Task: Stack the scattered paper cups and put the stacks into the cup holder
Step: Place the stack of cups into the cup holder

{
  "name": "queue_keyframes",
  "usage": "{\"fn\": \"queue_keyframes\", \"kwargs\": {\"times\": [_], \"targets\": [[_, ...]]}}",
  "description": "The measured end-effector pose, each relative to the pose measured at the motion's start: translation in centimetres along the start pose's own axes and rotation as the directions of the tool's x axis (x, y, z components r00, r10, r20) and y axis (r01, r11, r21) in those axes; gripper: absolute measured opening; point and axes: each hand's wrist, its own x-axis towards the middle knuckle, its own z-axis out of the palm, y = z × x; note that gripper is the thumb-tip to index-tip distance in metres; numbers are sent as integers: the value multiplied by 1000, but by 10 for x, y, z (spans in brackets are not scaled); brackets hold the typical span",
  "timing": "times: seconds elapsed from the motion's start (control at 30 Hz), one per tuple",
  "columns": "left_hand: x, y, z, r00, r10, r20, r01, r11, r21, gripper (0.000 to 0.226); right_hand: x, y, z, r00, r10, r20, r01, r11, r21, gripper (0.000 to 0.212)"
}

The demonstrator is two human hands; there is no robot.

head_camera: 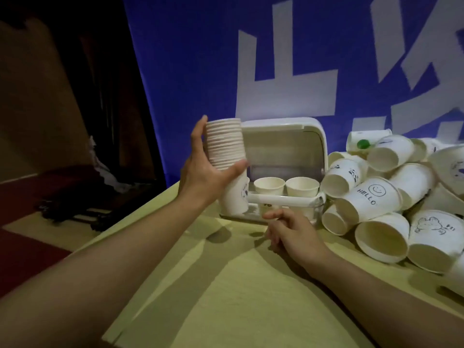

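Left hand [203, 169] raised above the table's far-left corner, thumb and fingers wrapped round a tall stack of paper cups [226, 159]. Stack upright, rims bunched at the top, plain bottom cup with a small dark print hanging lowest, just left of the cup holder [283, 169] and close against its left end. Whether the stack's base touches the table [226, 285] or the holder cannot be told.

Cup holder a white box at the far middle of the table, lid swung up and back, front open. Inside, two short cup stacks [286, 187] side by side, mouths up, behind the white front rail.

Right hand [293, 232] low, just near of the holder's front edge, fingers loosely curled with the forefinger reaching left toward the holder's base. Nothing plainly held; whether the fingertips touch the holder cannot be told.

Loose cups [391, 204] heaped to the right of the holder, most lying on their sides with mouths facing near-left, several touching the holder's right wall. One printed with a smiley face and HELLO [369, 194], one nearer with a small cartoon animal [434, 227], one far back with a green dot [364, 143].

Table covered in pale yellow-green. Blue banner [200, 59] with large white characters hanging behind the holder and the heap. Dark floor and red carpet [25, 257] off to the left.
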Motion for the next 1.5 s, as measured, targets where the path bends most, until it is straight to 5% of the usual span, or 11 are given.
{"fn": "queue_keyframes", "kwargs": {"times": [0.27,0.43,0.6,0.87,1.5], "targets": [[59,-5,26,976,106,-190,-93,993,77,105,6,4,-3,999,-25,39,30,989,-143,23],[50,-28,42,991,-4,-133,21,992,127,105,7,6,-5,998,-25,55,33,988,-151,24],[28,-51,61,987,-145,65,123,957,261,102,5,3,-5,997,-26,69,38,984,-176,24],[23,-51,63,976,-217,22,193,907,374,100,3,0,-5,995,-30,91,51,969,-242,22],[77,-50,120,943,-330,54,299,904,304,96,3,0,-3,997,-11,73,24,982,-188,23]]}}
